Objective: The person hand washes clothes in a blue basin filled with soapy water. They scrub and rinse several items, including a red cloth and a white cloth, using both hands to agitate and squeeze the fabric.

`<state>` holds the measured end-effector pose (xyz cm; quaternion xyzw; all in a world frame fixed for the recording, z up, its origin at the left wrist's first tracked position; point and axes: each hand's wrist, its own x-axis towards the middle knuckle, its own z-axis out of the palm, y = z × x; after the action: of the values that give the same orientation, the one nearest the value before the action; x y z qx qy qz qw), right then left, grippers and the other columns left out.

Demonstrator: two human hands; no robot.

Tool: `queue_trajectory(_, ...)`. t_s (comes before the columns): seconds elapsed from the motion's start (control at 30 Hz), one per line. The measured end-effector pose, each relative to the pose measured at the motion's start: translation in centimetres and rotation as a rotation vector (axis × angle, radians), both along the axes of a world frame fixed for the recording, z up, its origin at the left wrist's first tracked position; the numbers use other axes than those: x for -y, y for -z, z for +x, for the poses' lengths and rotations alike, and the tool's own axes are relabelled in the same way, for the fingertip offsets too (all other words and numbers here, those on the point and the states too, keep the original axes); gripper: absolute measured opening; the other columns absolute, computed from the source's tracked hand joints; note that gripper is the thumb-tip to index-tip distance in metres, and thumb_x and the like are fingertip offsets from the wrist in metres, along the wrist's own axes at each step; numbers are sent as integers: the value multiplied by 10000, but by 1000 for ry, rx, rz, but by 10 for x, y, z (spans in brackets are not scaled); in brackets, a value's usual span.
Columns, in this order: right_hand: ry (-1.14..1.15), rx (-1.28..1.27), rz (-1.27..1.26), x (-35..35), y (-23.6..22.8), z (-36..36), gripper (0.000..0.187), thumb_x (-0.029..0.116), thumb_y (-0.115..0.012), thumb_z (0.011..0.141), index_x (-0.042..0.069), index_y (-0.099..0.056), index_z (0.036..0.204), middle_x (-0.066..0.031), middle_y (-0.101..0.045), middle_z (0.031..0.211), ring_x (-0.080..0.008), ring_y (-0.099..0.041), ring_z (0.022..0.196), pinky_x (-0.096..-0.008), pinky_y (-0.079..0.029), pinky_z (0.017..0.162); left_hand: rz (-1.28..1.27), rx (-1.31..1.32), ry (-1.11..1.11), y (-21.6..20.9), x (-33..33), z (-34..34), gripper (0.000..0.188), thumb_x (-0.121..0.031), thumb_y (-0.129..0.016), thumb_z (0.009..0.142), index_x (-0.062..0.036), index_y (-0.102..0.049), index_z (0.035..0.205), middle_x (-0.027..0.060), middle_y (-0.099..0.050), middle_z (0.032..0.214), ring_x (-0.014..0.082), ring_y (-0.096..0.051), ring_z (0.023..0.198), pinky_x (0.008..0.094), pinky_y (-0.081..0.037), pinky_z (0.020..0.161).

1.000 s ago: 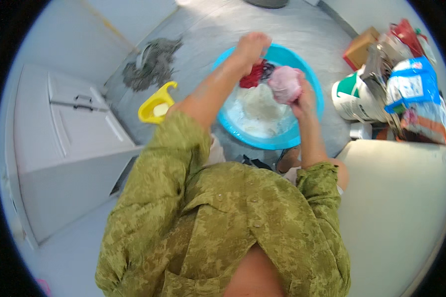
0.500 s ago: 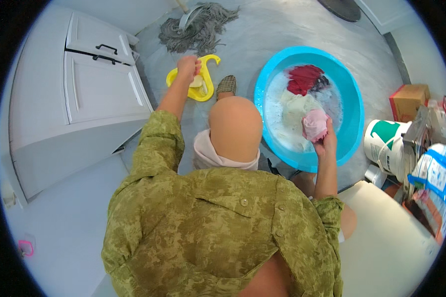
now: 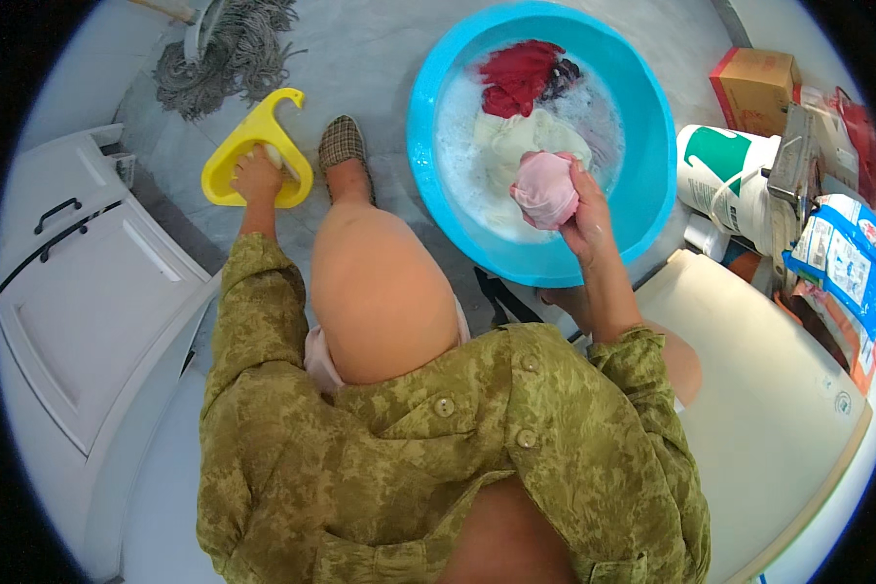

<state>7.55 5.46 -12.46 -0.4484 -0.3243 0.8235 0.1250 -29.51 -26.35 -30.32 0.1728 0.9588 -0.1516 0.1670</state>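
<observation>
My right hand (image 3: 590,212) is closed around a bunched pink cloth (image 3: 545,189), held above the soapy water of a round blue basin (image 3: 660,185). In the basin lie a dark red cloth (image 3: 521,76), a pale whitish cloth (image 3: 518,139) and a dark patterned cloth (image 3: 561,80), partly under suds. Over to the left, my left hand (image 3: 256,178) reaches down into a yellow plastic scoop (image 3: 221,183) with a hooked handle. Its fingers close on a pale bar of soap (image 3: 275,156), mostly covered by the hand.
A grey string mop (image 3: 226,63) rests on the floor at the far left, beyond white cabinets (image 3: 97,302). To the right stand a white and green bucket (image 3: 720,173), a cardboard box (image 3: 757,90) and a blue-white package (image 3: 840,251). My checked shoe (image 3: 344,144) sits between scoop and basin.
My left hand has lowered into the yellow scoop and taken hold of the soap. The right hand keeps the pink cloth over the basin. The whole view has shifted.
</observation>
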Motion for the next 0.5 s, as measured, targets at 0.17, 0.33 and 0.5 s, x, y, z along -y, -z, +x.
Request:
queue_trajectory(0.17, 4, 14, -45, 7, 9, -8, 361, 347, -460, 939, 76, -462, 1176, -162, -547, 1173, -317, -589, 1006, -468, -526, 775, -52, -44, 47, -7, -7, 5, 466, -327, -584, 786, -218, -468, 1223, 99, -492, 1170, 312, -511, 1072, 571, -367, 798)
queue_trajectory(0.33, 49, 53, -65, 16, 6, -19, 350, 307, -475, 943, 24, -513, 1146, -136, -586, 1095, -243, -607, 949, -386, -526, 785, -18, 149, 55, -9, -7, -2, 368, -297, -585, 779, -207, -562, 1135, 93, -543, 1166, 301, -553, 1063, 546, -427, 761)
queue_trajectory(0.5, 28, -3, -22, 14, -1, -23, 343, 307, -482, 940, 32, -517, 1142, -129, -587, 1086, -239, -610, 931, -377, -523, 781, 127, 147, 82, -28, -3, -4, 295, -263, -588, 774, -189, -604, 1059, 123, -633, 988, 317, -611, 939, 501, -469, 735)
